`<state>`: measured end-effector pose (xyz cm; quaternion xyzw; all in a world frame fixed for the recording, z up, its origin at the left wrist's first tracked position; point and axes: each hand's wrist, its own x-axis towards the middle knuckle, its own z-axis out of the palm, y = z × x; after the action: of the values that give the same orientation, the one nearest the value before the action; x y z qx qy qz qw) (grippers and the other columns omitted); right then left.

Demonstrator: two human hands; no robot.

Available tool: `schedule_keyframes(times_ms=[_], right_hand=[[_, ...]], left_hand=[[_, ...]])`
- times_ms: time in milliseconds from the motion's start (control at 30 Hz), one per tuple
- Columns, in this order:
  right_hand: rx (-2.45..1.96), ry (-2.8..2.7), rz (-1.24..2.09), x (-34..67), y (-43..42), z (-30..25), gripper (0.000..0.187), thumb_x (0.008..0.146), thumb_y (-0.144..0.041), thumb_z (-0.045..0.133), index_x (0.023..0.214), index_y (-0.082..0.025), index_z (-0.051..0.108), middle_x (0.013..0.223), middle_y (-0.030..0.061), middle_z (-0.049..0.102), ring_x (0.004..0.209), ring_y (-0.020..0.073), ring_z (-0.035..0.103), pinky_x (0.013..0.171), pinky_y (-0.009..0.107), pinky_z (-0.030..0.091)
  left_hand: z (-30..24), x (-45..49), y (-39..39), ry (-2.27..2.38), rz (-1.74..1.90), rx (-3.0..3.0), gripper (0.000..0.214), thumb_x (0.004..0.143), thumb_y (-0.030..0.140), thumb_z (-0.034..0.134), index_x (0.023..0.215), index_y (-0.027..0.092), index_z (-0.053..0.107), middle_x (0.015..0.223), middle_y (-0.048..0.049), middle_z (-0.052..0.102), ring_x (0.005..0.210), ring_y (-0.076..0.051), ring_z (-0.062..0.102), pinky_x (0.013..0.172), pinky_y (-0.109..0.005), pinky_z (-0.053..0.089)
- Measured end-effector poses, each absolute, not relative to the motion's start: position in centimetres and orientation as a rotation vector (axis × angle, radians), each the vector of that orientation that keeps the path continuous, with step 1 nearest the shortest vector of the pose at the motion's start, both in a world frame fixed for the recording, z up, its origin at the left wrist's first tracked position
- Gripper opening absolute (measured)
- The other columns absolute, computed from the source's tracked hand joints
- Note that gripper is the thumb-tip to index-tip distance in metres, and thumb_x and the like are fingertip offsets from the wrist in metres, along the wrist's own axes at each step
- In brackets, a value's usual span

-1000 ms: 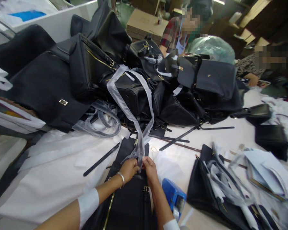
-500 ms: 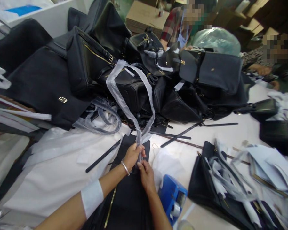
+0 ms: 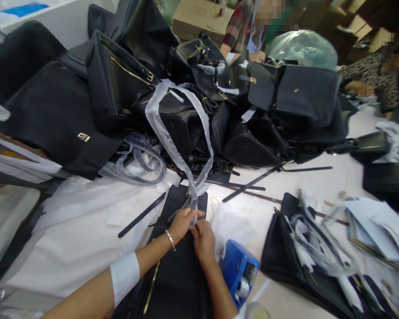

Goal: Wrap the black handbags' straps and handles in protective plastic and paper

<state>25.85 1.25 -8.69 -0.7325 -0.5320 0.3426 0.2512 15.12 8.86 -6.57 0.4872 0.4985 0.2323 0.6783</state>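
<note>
A black bag [image 3: 177, 270] with a gold zip lies in front of me under both hands. From its top runs a strap wrapped in clear plastic [image 3: 204, 122], looping away over the heaped bags. My left hand [image 3: 182, 225], with a silver bangle at the wrist, is closed on the wrapped strap near its lower end. Just right of it, my right hand [image 3: 203, 241] pinches the same wrapped end, its fingertips touching those of the left. What lies between the fingertips is partly hidden.
Black bags [image 3: 182, 124] are heaped across the back. A blue tape dispenser [image 3: 237, 270] stands by my right forearm. Another black bag [image 3: 295, 261] with wrapped straps lies at the right, beside papers [image 3: 375, 230]. Two people [image 3: 242, 26] are across the table.
Both hands have come slightly closer to me along the strap, and the left has slid down its wrapped end. The view has shifted a little.
</note>
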Motion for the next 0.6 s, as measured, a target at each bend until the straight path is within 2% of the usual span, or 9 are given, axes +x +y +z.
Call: schedule_keyframes(times_ms=[100,167,333,433,500,600], right_hand=[[-2.134,-1.550,0.838,26.5,1.1,-8.9,0.013,0.085,-0.021,0.049,0.082,-0.021,0.062,0.087,0.0050,0.059,0.084,0.0196,0.055,0.076,0.029,0.042],[-2.171,-1.603,0.852,26.8,1.1,-8.8,0.014,0.086,-0.020,0.048,0.083,-0.022,0.062,0.085,0.0046,0.058,0.080,0.0192,0.056,0.071,0.028,0.041],[-2.239,-1.508,0.751,26.4,1.4,-5.8,0.024,0.084,-0.021,0.050,0.108,-0.020,0.056,0.099,0.0088,0.060,0.084,0.0235,0.059,0.069,0.031,0.043],[-2.109,-1.404,0.743,25.2,2.0,-3.9,0.021,0.091,-0.026,0.042,0.106,-0.021,0.056,0.098,0.0080,0.063,0.087,0.0221,0.060,0.076,0.032,0.044],[-1.969,-1.435,0.804,24.6,3.0,-3.6,0.024,0.094,-0.027,0.036,0.103,-0.022,0.058,0.098,0.0069,0.064,0.091,0.0202,0.060,0.082,0.031,0.045],[-1.999,-1.515,0.797,24.8,4.9,-4.5,0.031,0.095,-0.027,0.034,0.108,-0.020,0.061,0.104,0.0100,0.065,0.097,0.0216,0.060,0.087,0.033,0.044]], left_hand=[[-6.3,15.1,9.8,1.073,0.492,1.148,0.044,0.090,0.041,0.038,0.107,0.013,0.068,0.103,-0.0101,0.072,0.093,-0.019,0.066,0.082,-0.029,0.051],[-6.3,15.3,10.3,1.050,0.471,1.202,0.044,0.091,0.041,0.036,0.109,0.014,0.067,0.102,-0.0100,0.072,0.094,-0.019,0.066,0.082,-0.028,0.051],[-7.5,15.7,10.8,1.090,0.397,1.414,0.032,0.089,0.035,0.043,0.092,0.017,0.069,0.091,-0.0084,0.072,0.089,-0.021,0.065,0.083,-0.031,0.048],[-8.3,15.4,10.0,1.129,0.362,1.537,0.020,0.086,0.026,0.048,0.085,0.018,0.066,0.090,-0.0090,0.070,0.092,-0.023,0.064,0.088,-0.035,0.046],[-8.5,15.1,8.9,1.124,0.356,1.603,0.018,0.086,0.020,0.047,0.089,0.018,0.064,0.097,-0.0098,0.068,0.097,-0.023,0.062,0.092,-0.035,0.045],[-8.3,14.7,7.0,1.089,0.376,1.684,0.029,0.087,0.014,0.042,0.108,0.018,0.061,0.121,-0.0119,0.061,0.118,-0.023,0.052,0.104,-0.038,0.037]])
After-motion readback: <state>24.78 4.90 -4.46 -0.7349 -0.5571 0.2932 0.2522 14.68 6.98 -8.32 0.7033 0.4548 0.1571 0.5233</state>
